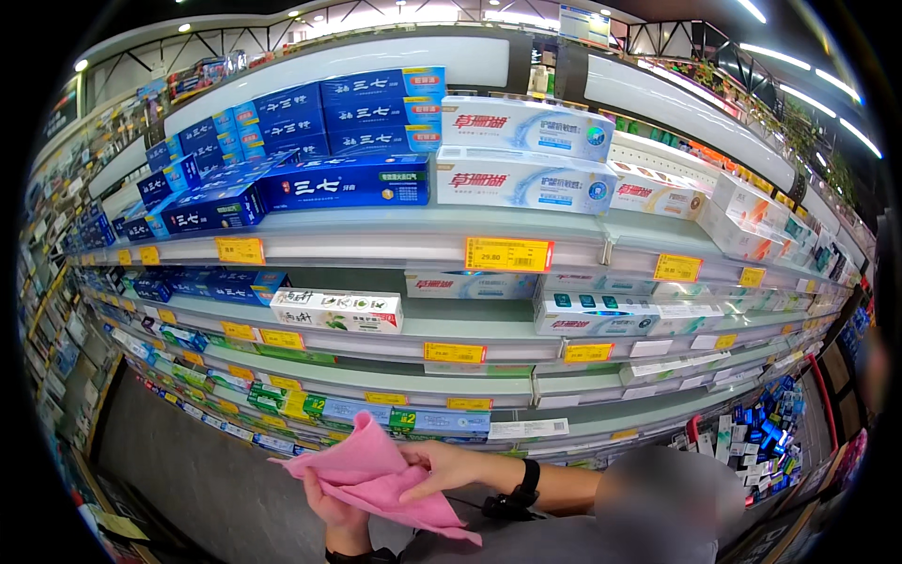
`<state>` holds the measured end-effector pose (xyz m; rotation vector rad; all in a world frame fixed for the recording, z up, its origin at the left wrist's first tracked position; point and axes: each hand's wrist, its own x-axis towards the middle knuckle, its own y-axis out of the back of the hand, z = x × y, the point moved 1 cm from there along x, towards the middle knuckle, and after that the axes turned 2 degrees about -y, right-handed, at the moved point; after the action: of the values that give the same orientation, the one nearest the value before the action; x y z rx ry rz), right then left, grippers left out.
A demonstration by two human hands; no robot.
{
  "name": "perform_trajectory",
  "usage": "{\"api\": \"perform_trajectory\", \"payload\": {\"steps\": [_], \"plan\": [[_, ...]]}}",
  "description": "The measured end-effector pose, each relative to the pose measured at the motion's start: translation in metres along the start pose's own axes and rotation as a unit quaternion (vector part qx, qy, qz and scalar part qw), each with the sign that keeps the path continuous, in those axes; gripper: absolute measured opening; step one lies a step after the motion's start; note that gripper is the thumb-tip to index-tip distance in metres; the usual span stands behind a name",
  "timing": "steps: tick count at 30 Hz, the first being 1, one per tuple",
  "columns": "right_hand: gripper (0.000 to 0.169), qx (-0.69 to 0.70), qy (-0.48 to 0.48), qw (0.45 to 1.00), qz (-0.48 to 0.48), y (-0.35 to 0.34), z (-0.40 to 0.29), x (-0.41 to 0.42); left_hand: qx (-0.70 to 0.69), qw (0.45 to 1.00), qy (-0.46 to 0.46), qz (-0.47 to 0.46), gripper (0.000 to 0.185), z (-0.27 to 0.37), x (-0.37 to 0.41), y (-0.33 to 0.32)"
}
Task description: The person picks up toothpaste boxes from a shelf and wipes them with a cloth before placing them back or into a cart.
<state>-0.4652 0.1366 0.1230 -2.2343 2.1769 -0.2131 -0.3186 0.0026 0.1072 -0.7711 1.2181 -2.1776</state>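
A pink cloth [359, 472] is held between my two hands, partly folded, with one end standing up. My left hand [335, 504] grips its lower left part from beneath. My right hand [440, 469] lies on the cloth's right side, fingers and thumb against it. Beyond the cloth are store shelves with boxed toothpaste: blue boxes [343, 185] stacked on the top shelf at the left, and white boxes [525, 182] beside them. A white box with a leaf print [338, 310] lies on the second shelf.
Yellow price tags [509, 255] line the shelf edges. At the right, a cart [821, 402] with red parts holds a heap of loose toothpaste boxes [764, 444]. Grey floor [183, 430] shows at the lower left. Cartons [793, 536] stand at the lower right.
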Motion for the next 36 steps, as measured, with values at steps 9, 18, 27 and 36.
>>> {"api": "perform_trajectory", "payload": {"steps": [9,18,27,36], "plan": [[0.025,0.211,-0.212,0.917,0.263,0.002,0.077,-0.026,0.156,0.954,0.247,0.066,0.057,-0.010,-0.030,0.099],[0.029,0.426,-0.091,0.748,0.500,-0.035,0.081,-0.077,0.516,0.530,0.641,-0.207,0.067,-0.021,-0.191,0.340],[0.056,0.391,0.115,0.779,0.477,-0.056,0.065,-0.149,0.480,0.583,0.643,-0.130,0.059,-0.032,-0.176,0.295],[0.066,0.511,0.313,0.650,0.468,-0.120,0.048,-0.307,0.499,0.541,0.672,-0.079,0.047,-0.109,-0.208,0.255]]}}
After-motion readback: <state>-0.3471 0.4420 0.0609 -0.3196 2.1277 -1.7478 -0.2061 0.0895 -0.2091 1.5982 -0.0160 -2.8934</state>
